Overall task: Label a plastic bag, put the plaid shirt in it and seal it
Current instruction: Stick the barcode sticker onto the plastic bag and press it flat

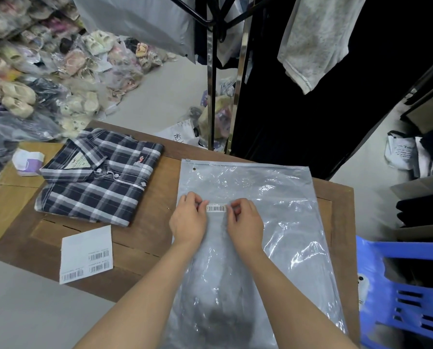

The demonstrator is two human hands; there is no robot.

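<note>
— Forearms enter from the bottom edge, cut off above the elbow. Status of each hand?

— Left hand point(189, 219) pinches the left end of a barcode label point(216, 208); right hand point(245, 221) pinches the right end. Both have their fingertips closed on it, directly over the plastic bag point(273, 222). Whether the label already adheres, I cannot tell.

— Bag position?

— Flat on the desk point(155, 238), zip edge away from the person, near end running out of frame. Barcode digits unreadable.

— Plaid shirt point(100, 176)?

— Folded, collar up, on the desk left of the bag, apart from it. A label sheet point(85, 254) lies nearer, three barcodes showing, print too small to read.
</note>
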